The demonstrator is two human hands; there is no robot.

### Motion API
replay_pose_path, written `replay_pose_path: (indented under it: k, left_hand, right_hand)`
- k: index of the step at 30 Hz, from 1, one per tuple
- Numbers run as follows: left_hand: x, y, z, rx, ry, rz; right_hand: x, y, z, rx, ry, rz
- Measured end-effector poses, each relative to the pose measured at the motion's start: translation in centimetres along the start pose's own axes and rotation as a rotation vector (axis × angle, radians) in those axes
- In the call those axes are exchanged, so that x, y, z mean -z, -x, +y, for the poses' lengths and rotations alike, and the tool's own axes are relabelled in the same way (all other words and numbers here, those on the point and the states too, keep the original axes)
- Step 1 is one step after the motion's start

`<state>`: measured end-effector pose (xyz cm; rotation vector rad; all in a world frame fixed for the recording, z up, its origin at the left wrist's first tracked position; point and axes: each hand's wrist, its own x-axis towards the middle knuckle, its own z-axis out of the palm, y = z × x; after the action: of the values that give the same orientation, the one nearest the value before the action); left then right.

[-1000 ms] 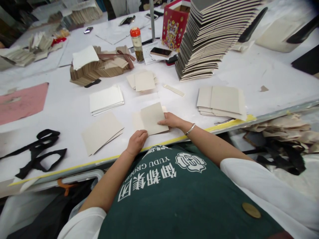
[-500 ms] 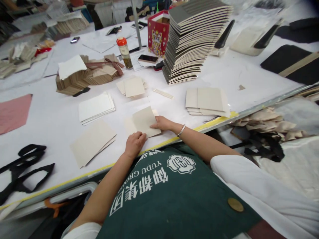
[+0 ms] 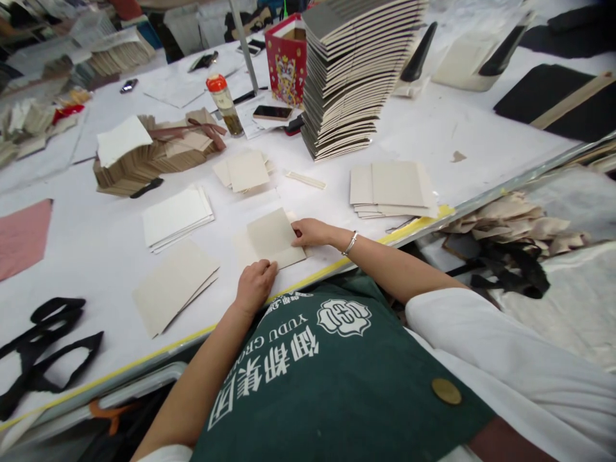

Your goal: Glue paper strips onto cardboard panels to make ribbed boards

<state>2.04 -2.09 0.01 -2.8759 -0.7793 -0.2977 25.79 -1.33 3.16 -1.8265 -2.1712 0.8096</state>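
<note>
A greyish square card lies near the table's front edge, over a paler sheet that shows at its left. My right hand pinches the card's right edge between thumb and fingers. At its near edge, my left hand rests with curled fingers, the fingertips on the card's near corner. Left of the hands lie beige cards in a loose, overlapping pile. Behind them is a stack of white cards. Small beige cards sit beyond the card I hold.
A tall stack of grey-covered boards stands at the back, beside a red box and a bottle. More beige cards lie at right, near the yellow-taped edge. Black cut pieces lie at left; a bundle of brown pieces sits behind.
The view has shifted slightly. My right fingers have curled closer around the card's right edge. My left hand stays at the near edge, and the card remains on the table.
</note>
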Motion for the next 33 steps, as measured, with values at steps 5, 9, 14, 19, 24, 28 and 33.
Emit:
replay_pose_path:
  k: [5,9,14,19,24,28,33]
  left_hand:
    - [0.4,-1.8,1.6,-0.071,0.001,0.002]
    - [-0.2,-3.2,2.7,-0.194,0.079,-0.074]
    - [-0.3,-3.7,2.6,-0.203,0.123,-0.148]
    - [-0.5,-3.7,2.1,-0.197,0.142,-0.136]
    - [-1.5,-4.3,1.9,-0.132,0.168,-0.041]
    - [-1.8,-4.6,2.2,-0.068,0.134,0.038]
    - [-1.9,-4.4,2.2,-0.114,0.137,0.061]
  right_hand:
    - [-0.5,0.0,0.2,0.004,-0.002,0.017]
    - [-0.7,0.2,0.1,-0.001,0.034,0.044]
    - [-1.0,0.2,0.3,-0.001,0.056,0.052]
    - [-0.8,-0.2,0.4,-0.009,0.067,0.022]
    - [-0.3,-0.4,0.1,-0.023,0.08,-0.03]
    - [0.0,-0.6,-0.3,-0.04,0.094,-0.07]
    - [0.5,-1.0,-0.6,-0.054,0.022,-0.145]
